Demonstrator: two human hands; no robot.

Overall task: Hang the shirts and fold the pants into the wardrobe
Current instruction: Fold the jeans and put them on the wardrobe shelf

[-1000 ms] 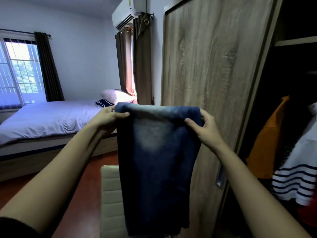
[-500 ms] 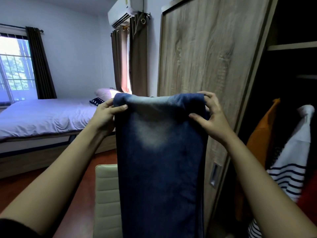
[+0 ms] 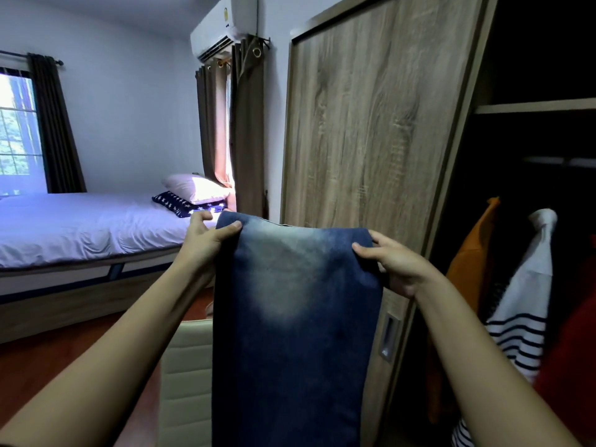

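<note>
Quick tally of what was in view. Jeans (image 3: pixel 290 317): 1 pr. Hands were 2: left hand (image 3: pixel 206 240) & right hand (image 3: pixel 395 264). Wardrobe (image 3: pixel 532 106): 1, w/ 1 sliding door (image 3: pixel 371 124). Garments hung inside were 3: 1 orange top (image 3: pixel 467 269), 1 striped top (image 3: pixel 522 301), 1 red item (image 3: pixel 574 350). Bed (image 3: pixel 80 227): 1. Pillows were 2: white pillow (image 3: pixel 193 188), navy pillow (image 3: pixel 174 201). Curtain panels: 3. AC unit (image 3: pixel 222 24): 1. Cream chair (image 3: pixel 187 375): 1.

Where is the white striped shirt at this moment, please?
In the head view, the white striped shirt hangs at the far right inside the open wardrobe, just right of the orange garment and right of the jeans.
</note>
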